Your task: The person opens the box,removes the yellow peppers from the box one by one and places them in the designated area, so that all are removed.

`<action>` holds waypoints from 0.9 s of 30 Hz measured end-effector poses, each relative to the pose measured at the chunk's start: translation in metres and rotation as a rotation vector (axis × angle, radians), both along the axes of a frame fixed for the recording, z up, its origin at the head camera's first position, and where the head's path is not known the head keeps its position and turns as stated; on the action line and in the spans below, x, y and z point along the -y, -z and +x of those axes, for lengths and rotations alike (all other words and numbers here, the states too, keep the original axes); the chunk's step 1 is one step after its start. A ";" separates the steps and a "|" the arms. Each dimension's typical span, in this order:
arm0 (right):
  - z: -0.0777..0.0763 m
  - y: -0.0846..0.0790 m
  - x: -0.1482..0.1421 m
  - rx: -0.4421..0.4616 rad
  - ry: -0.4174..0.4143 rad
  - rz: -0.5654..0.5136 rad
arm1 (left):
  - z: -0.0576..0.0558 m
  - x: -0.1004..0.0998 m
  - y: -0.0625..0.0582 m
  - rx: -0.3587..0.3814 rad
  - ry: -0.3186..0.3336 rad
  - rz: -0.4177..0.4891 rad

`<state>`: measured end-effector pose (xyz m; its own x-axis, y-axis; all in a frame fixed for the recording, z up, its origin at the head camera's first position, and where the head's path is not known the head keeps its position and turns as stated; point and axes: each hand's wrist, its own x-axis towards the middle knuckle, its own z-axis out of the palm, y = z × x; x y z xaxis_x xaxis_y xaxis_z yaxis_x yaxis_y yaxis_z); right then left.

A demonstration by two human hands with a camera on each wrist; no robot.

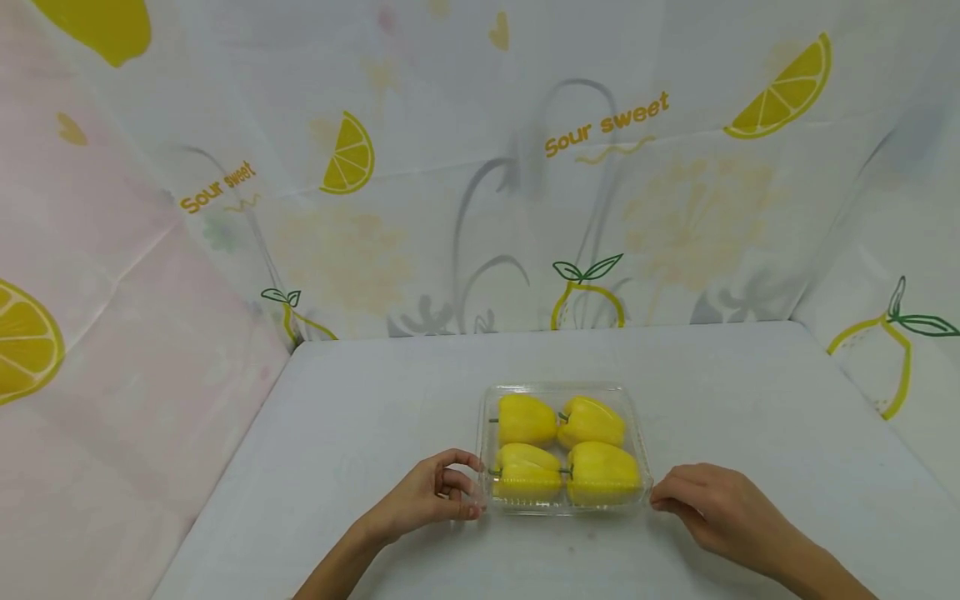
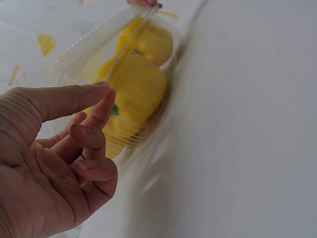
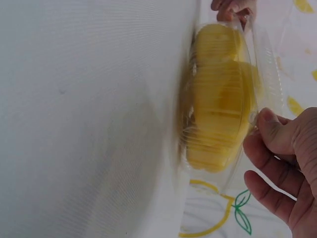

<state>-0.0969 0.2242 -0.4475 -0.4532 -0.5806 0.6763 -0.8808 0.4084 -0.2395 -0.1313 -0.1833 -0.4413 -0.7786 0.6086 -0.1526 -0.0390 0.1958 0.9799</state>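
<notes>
A clear plastic clamshell box [image 1: 555, 388] sits on the white table, its lid over several yellow bell peppers [image 1: 603, 472]. These lie in two rows with their stems to the left. At the near left corner my left hand [image 1: 429, 493] pinches the rim between thumb and index finger, the other fingers loosely curled below, as the left wrist view shows. My right hand [image 1: 716, 507] pinches the near right corner of the rim. In the right wrist view its thumb [image 3: 271, 124] presses on the rim, and the peppers show through the ribbed side wall.
The white tabletop [image 1: 390, 400] stretches out around the box. Behind it hangs a pale cloth backdrop [image 1: 420, 125] printed with lemons and lettering, and cloth walls of the same kind close off the left and right sides.
</notes>
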 end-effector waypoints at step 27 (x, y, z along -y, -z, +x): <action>-0.007 -0.060 0.001 -0.097 0.013 -0.076 | 0.000 0.000 -0.002 -0.029 0.043 -0.008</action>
